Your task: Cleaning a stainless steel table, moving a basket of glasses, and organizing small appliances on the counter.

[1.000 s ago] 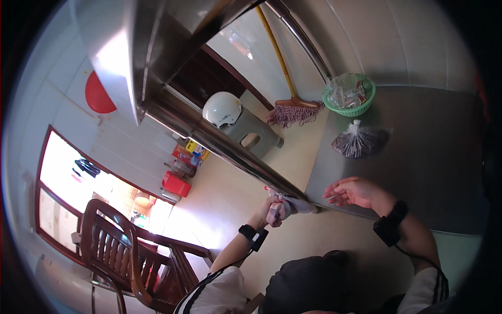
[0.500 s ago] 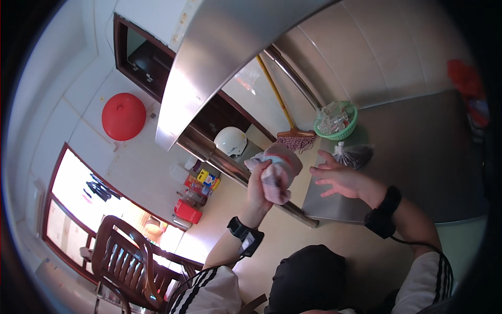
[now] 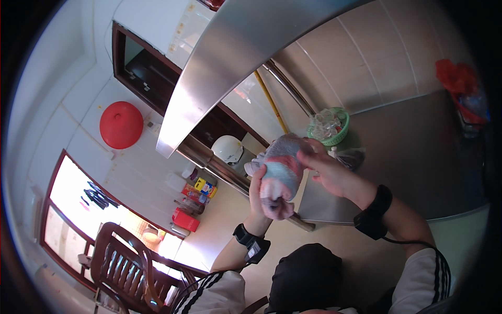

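A bunched, striped cloth (image 3: 285,166) in grey, pink, red and pale blue is held up in front of me, folded into a thick roll. My left hand (image 3: 257,198) is closed around its lower left side, with the thumb lying along the fabric. At the upper right side, my right hand (image 3: 333,174) grips the cloth with its thumb laid across it; its other fingers are partly hidden behind. Just past my right hand, a tied clear bag with dark contents (image 3: 351,158) lies on a grey steel shelf (image 3: 408,172).
A green basket (image 3: 337,137) of clear plastic stands on the shelf's far edge. Overhead juts a steel tabletop (image 3: 219,68), with a metal leg (image 3: 222,175) at left. Beyond are a mop handle (image 3: 272,102), a white helmet (image 3: 227,149) and a wooden chair (image 3: 125,267).
My right hand has moved left from beside the cloth onto it and taken hold. The cloth has turned and spread into a longer roll, showing more of its stripes.
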### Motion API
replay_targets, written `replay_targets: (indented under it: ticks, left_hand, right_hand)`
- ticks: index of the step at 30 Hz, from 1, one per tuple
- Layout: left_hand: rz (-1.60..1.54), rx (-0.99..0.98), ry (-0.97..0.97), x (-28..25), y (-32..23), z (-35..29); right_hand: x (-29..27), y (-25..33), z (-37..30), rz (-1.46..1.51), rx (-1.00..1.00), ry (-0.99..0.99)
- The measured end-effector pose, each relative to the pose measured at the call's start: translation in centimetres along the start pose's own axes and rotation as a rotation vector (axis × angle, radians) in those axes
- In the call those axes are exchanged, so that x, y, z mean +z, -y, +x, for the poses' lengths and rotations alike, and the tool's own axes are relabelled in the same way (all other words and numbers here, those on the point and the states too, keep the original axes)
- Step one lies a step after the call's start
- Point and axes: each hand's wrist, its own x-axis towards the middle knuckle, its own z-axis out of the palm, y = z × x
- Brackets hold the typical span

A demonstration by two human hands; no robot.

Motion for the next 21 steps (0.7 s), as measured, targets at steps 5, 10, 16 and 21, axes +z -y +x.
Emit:
replay_targets:
  ticks: [5,10,16,21]
  left_hand:
    - [-0.046,0.174,-0.092,3.9,-0.1,-0.5]
    - [0.473,0.031,-0.059,2.9,-0.6,0.6]
    - [0.929,0.091,0.021,-0.3,-2.5,1.2]
    - [0.995,0.059,0.101,-0.1,-4.0,0.4]
  right_hand:
    - [-2.4,-2.6,1.2,0.383,0.297,-0.018]
    - [-0.2,-2.9,-0.1,0.569,-0.013,0.258]
    - [-1.7,0.9,0.0,0.260,-0.203,-0.180]
    - [-4.4,6.4,-0.5,0.259,-0.354,-0.322]
